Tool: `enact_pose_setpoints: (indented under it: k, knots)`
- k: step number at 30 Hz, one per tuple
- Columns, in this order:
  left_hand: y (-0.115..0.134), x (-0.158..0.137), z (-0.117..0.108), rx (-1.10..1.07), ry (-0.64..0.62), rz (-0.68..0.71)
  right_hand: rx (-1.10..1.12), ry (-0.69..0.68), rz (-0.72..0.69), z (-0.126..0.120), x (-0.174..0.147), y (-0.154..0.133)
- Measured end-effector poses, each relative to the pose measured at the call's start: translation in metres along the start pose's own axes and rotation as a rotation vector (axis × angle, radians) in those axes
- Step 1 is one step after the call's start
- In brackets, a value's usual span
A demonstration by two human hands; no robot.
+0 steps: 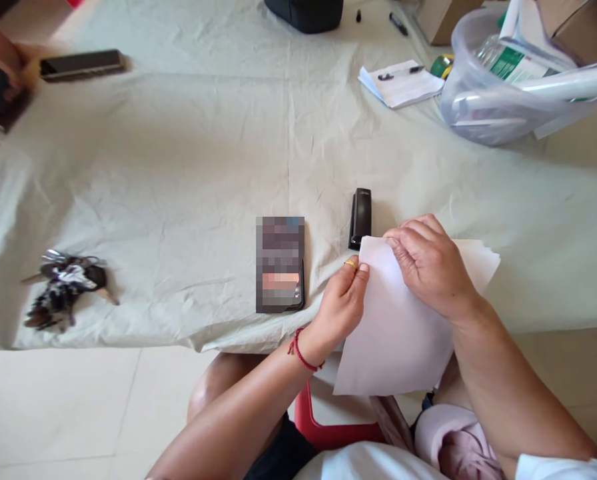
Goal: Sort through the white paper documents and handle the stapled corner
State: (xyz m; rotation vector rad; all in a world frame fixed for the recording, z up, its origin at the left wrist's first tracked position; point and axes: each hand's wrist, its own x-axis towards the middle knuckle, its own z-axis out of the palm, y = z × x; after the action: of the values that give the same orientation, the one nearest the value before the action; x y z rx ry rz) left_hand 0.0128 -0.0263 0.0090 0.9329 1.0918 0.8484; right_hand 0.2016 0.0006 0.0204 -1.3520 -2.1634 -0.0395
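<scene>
Item in hand: white sheets point(393, 333), held slanting at the near edge of the surface point(178, 167), their lower part hanging over the person's lap. Left hand point(341, 297): closed on the upper left corner, thumb and finger pinching the margin. Right hand point(431, 267): gripping the top edge, thumb on the face of the paper, fingers curled over the edge.

Progress, in this inspector's judgement: the sheets are gathered and under control of both hands; the top left corner looks fairly even. Alignment elsewhere is not confirmed — staggered paper corners point(478, 257) show beyond the right wrist, and whether they belong to the held sheets cannot be told. Handling appears unfinished, as neither hand has released the paper.

A black stapler point(361, 217) lies closed just beyond the top left corner, held by neither hand. No staple is visible in the paper — the pinched edge is partly covered, so its absence is not certified.

Also noted: a phone point(281, 267) left of the sheets, a bunch of keys point(68, 287) farther left, and a plastic basin point(478, 110) at far right.
</scene>
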Motion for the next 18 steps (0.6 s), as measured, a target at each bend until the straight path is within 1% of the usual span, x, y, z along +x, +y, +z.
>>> enact_pose_setpoints:
  k: [2,5,10,13,15,17,18]
  knots:
    - [0.0,0.0,0.0,0.032,-0.013,0.027,0.007,0.002,-0.008,0.003,0.0,0.0]
    - [-0.001,0.002,0.0,0.007,-0.029,0.03,0.034,0.004,-0.009,0.006,0.0,-0.002]
    - [-0.005,0.003,0.0,0.006,0.028,0.064,0.062,-0.036,0.013,0.002,0.0,0.006]
    - [-0.003,0.002,0.001,-0.078,0.085,0.029,0.041,-0.074,0.07,-0.006,0.0,0.019]
    - [-0.002,0.002,0.002,-0.172,0.109,-0.014,0.043,-0.134,0.107,-0.012,0.0,0.025]
    - [-0.002,0.003,0.003,-0.265,0.123,-0.063,0.061,-0.186,0.124,-0.017,0.0,0.027]
    - [-0.002,0.003,0.003,-0.301,0.131,-0.083,0.061,-0.184,0.13,-0.018,0.0,0.026]
